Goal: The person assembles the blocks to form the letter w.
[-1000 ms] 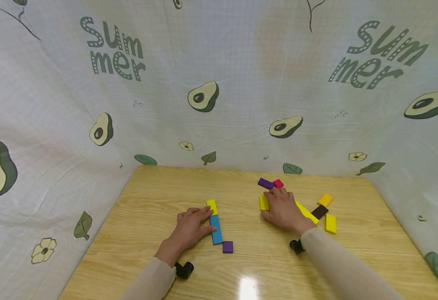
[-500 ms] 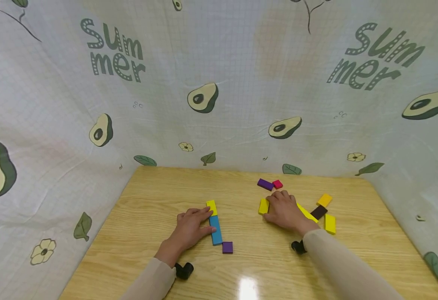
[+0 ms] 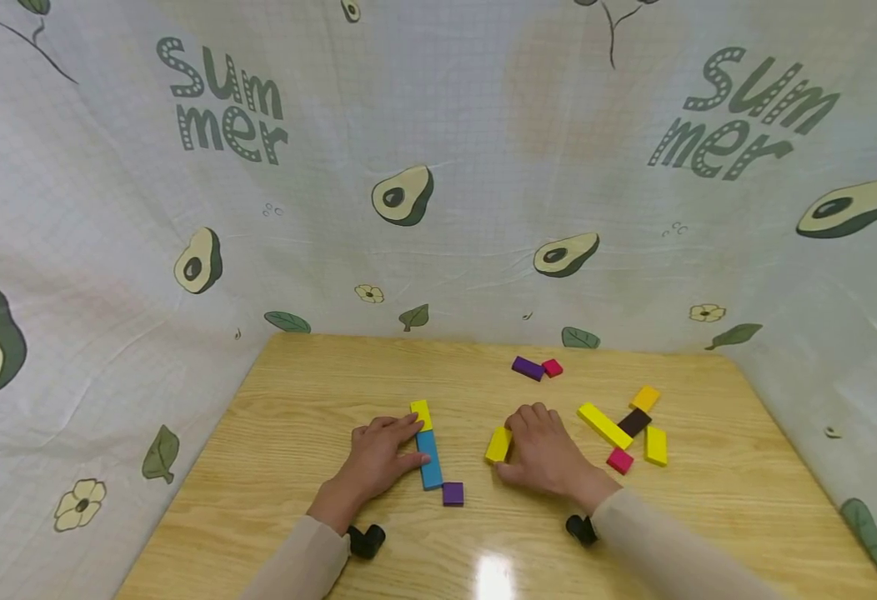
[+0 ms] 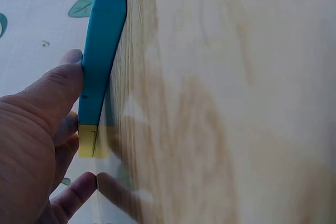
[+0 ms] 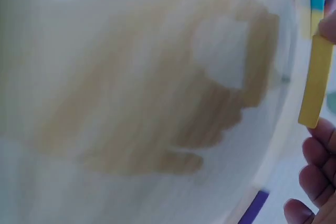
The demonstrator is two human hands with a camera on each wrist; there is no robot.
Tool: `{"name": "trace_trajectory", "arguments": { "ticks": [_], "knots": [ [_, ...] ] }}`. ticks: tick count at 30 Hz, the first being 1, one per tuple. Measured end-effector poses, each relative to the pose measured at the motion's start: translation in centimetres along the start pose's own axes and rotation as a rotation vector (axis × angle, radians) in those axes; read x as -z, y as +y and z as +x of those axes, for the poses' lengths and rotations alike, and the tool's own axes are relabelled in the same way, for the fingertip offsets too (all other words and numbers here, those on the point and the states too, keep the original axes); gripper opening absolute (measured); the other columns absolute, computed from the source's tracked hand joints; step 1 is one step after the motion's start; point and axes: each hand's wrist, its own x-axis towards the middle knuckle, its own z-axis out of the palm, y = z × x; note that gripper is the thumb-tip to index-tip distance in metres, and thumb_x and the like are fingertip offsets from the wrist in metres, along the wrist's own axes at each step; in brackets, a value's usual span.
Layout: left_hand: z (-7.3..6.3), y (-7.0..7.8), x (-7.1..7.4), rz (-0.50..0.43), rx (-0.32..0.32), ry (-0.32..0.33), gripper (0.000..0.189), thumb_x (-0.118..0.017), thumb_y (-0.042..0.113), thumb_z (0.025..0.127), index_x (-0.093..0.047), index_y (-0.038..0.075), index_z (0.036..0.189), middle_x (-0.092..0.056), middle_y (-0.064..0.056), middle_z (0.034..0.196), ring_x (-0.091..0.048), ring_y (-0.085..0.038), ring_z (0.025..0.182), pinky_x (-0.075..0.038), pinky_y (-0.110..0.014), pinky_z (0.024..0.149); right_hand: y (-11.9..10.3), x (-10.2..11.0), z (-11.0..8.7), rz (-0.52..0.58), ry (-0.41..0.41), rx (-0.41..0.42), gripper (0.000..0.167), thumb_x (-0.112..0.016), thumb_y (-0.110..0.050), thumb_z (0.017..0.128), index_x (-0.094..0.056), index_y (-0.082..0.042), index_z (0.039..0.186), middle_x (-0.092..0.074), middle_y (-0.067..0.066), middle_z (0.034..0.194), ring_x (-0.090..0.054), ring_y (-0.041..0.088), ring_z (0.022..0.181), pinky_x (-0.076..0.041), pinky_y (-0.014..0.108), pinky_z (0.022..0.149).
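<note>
In the head view my left hand [image 3: 383, 454] rests on a row of two blocks, a short yellow block [image 3: 420, 412] at the far end and a long blue block [image 3: 428, 462] nearer me. The left wrist view shows the thumb against the blue block [image 4: 102, 40] and fingertips by the yellow end [image 4: 87, 140]. A small purple block [image 3: 453, 493] touches the row's near corner. Right of it, my right hand [image 3: 545, 450] pinches another yellow block [image 3: 498, 445] by its ends, between thumb and fingers; the right wrist view shows this yellow block [image 5: 316, 82] tilted off the tabletop.
Far back on the wooden table [image 3: 333, 375] lie a purple block [image 3: 528, 368] and a red block [image 3: 553, 367]. To the right are a long yellow block [image 3: 604, 426], a dark block [image 3: 634, 422], an orange block [image 3: 644, 398], another yellow block [image 3: 656, 446] and a red block [image 3: 620, 461].
My right hand has moved left and toward me with the yellow block, uncovering the long yellow block and a red block. My left hand has stayed on the row.
</note>
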Motion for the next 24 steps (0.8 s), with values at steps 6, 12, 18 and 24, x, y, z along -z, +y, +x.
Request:
{"name": "trace_trajectory", "arguments": {
  "ticks": [6,12,18,24],
  "knots": [
    [0.0,0.0,0.0,0.000,0.011,0.001,0.064,-0.071,0.053,0.097,-0.060,0.022,0.152,-0.051,0.003,0.162,-0.046,-0.032,0.145,-0.030,-0.064,0.108,-2.4,-0.5,-0.2,-0.008,-0.006,0.062,0.055,-0.075,-0.053,0.087,-0.065,-0.006,0.115,-0.058,0.005,0.107,-0.047,0.024,0.099,-0.039,0.042,0.088],
    [0.0,0.0,0.0,0.005,0.006,0.000,0.064,-0.071,0.052,0.098,-0.060,0.022,0.152,-0.051,0.002,0.162,-0.047,-0.032,0.144,-0.031,-0.065,0.107,-3.2,-0.9,-0.4,-0.003,-0.001,0.104,0.054,-0.075,-0.053,0.085,-0.065,-0.008,0.112,-0.057,0.003,0.104,-0.045,0.022,0.098,-0.036,0.038,0.086],
    [0.0,0.0,0.1,0.018,0.008,-0.002,0.064,-0.070,0.054,0.098,-0.060,0.021,0.152,-0.052,0.002,0.162,-0.048,-0.032,0.144,-0.032,-0.064,0.107,-3.5,-1.3,-0.5,-0.040,0.016,0.127,0.057,-0.075,-0.057,0.084,-0.066,-0.009,0.112,-0.057,0.003,0.103,-0.046,0.021,0.096,-0.037,0.038,0.084],
    [-0.1,0.2,0.2,0.011,0.011,-0.003,0.064,-0.071,0.053,0.097,-0.061,0.021,0.152,-0.052,0.001,0.161,-0.048,-0.032,0.143,-0.032,-0.064,0.107,-3.6,-1.4,-0.5,-0.053,0.031,0.135,0.057,-0.074,-0.058,0.084,-0.066,-0.009,0.111,-0.057,0.003,0.103,-0.046,0.022,0.096,-0.037,0.037,0.084]
  ]
}}
